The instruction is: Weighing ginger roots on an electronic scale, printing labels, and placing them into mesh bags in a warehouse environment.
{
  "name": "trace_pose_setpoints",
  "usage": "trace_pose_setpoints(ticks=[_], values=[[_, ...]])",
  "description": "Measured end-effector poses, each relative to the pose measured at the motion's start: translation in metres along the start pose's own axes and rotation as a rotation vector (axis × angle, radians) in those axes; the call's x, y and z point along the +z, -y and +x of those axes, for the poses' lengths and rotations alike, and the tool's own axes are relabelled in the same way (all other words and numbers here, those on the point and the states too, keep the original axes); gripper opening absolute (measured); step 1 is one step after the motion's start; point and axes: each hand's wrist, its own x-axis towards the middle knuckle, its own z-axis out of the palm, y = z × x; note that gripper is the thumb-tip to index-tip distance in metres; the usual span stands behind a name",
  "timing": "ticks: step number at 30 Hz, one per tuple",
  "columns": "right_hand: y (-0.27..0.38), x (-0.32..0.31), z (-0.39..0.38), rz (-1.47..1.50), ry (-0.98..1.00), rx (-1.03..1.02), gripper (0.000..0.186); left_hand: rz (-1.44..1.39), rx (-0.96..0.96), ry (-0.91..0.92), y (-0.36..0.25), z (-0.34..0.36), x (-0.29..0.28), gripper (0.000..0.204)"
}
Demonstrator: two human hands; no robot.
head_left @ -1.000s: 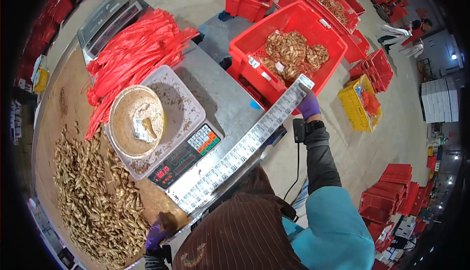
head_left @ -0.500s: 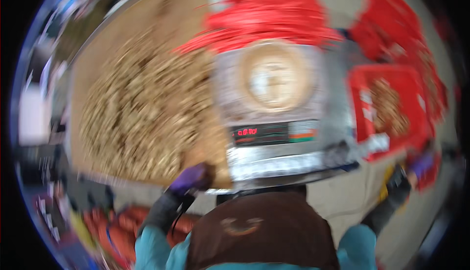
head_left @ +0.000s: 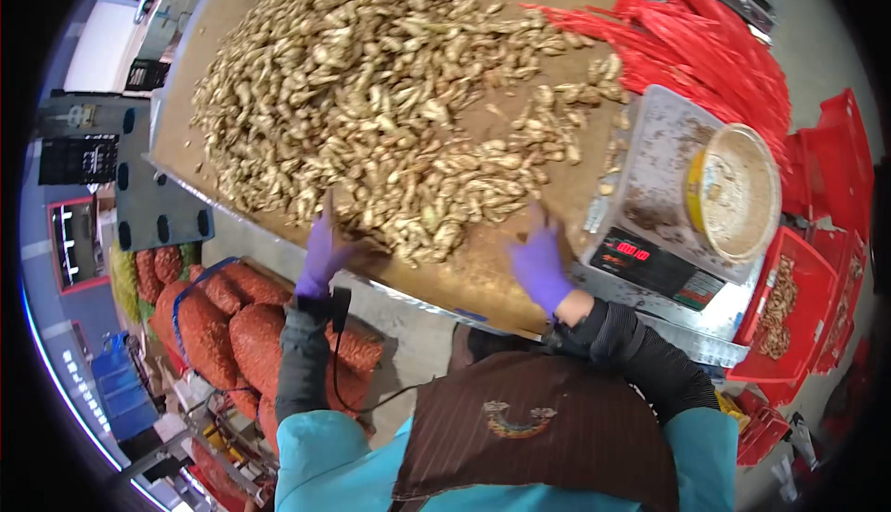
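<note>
A heap of small pale tan roots [head_left: 371, 94] covers much of a brown-topped table [head_left: 506, 294]. My left hand [head_left: 325, 250] in a purple glove reaches its near edge, fingers apart at the roots. My right hand [head_left: 540, 257], also purple-gloved, lies just right of the pile's near part, fingers spread, holding nothing. To its right is a digital scale [head_left: 650, 261] with a dirty plastic tray [head_left: 654, 168] and a pale round tub [head_left: 733, 192] on it. Behind the scale lies a bundle of red mesh bags [head_left: 687, 48].
Red crates [head_left: 821, 159] stand at the right, one holding bagged roots [head_left: 780, 303]. Full orange sacks [head_left: 260, 345] are stacked on the floor at lower left. A grey pallet [head_left: 162, 192], a black crate [head_left: 79, 159] and a blue bin [head_left: 121, 382] stand farther left.
The view has swung left onto the roots. My right hand has moved from the label strip by the crates to the pile, letting go of the strip. My left hand now reaches into the pile's edge.
</note>
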Motion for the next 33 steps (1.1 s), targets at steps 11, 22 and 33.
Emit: trace_pose_setpoints(ticks=[11,22,33], values=[[0.065,0.074,0.061,0.05,0.361,-0.167,0.091,-0.275,0.452,0.214,-0.069,0.059,0.046,0.125],[0.079,0.044,0.054,0.337,0.215,-0.333,0.075,-0.638,0.24,0.211,-0.11,0.041,0.043,0.088],[0.113,-0.185,-0.013,0.25,-0.378,-0.514,0.069,-1.091,0.753,0.379,-0.351,-0.013,-0.003,0.087]])
